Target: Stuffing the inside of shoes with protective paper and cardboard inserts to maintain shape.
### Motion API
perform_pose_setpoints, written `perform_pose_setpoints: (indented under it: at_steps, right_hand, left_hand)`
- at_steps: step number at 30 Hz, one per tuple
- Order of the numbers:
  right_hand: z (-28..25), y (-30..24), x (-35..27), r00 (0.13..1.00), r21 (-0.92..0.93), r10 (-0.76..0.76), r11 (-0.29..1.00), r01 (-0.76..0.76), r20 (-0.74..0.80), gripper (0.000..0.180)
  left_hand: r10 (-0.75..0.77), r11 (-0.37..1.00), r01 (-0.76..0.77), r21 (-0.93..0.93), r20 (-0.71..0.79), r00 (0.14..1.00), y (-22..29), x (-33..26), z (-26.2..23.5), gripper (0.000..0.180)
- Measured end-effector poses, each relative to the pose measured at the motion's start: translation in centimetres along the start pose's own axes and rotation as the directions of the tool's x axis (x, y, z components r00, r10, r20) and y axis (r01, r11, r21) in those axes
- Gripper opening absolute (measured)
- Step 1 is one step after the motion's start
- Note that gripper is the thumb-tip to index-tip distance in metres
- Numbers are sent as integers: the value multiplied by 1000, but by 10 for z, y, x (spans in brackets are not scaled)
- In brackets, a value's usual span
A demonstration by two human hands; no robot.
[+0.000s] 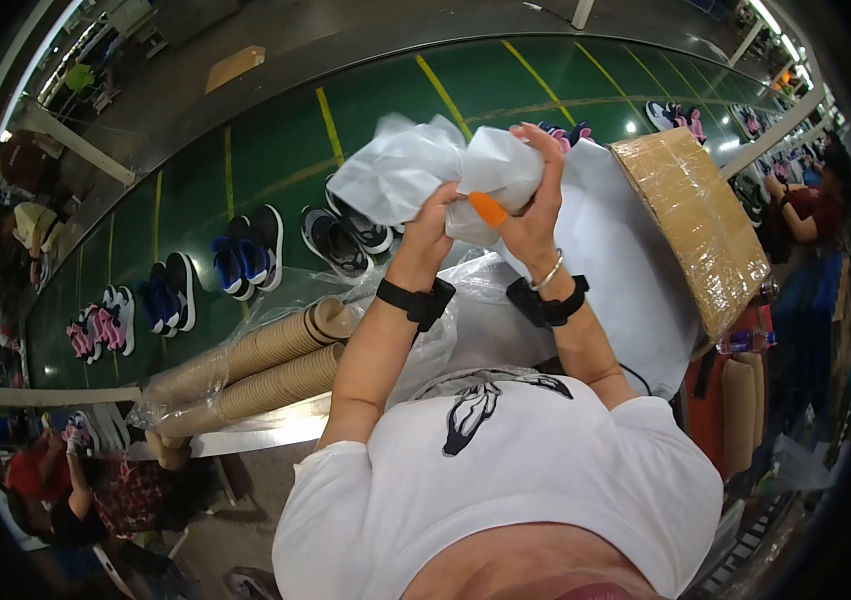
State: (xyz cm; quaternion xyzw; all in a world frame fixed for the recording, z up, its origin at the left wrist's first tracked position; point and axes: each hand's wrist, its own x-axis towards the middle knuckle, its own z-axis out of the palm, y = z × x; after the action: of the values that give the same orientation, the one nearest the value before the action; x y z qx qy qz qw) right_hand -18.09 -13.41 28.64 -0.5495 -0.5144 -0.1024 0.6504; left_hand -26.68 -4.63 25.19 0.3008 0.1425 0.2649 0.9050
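A crumpled bundle of white tissue paper (395,170) is held up over the green belt, bunched between both hands. My left hand (433,228) is closed on its near side. My right hand (535,212) wraps round its right end, fingers behind the paper and thumb in front. An orange finger cot (488,209) covers the right thumb. The far left end of the paper is smeared by motion. Just left of my hands, a pair of dark grey sneakers (340,238) stands on the belt, partly covered by the paper.
Yellow lines cross the green conveyor belt (275,165), which carries several more shoes, including blue-and-black ones (250,255). Nested brown ribbed stacks (280,350) lie in clear plastic at left. White sheets (625,270) and a tape-wrapped cardboard piece (690,215) are at right. Other people work farther off.
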Motion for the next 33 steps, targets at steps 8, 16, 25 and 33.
perform_pose_setpoints:
  at_steps: [8,16,25,33]
  right_hand:
    - [20,9,29,899,-116,-13,991,71,438,27]
    - [42,72,5,889,12,218,970,-244,402,52]
    - [23,83,-42,805,-233,261,960,-158,533,72]
    - [13,170,-20,672,-577,517,801,-161,530,46]
  left_hand:
    - [105,836,-245,492,295,950,-19,3,-42,53]
    - [-12,1000,10,-10,-183,983,-31,2,-49,38]
    - [-146,982,136,-131,-70,987,-28,32,-74,40]
    - [369,459,-86,884,-102,924,-15,141,-145,36]
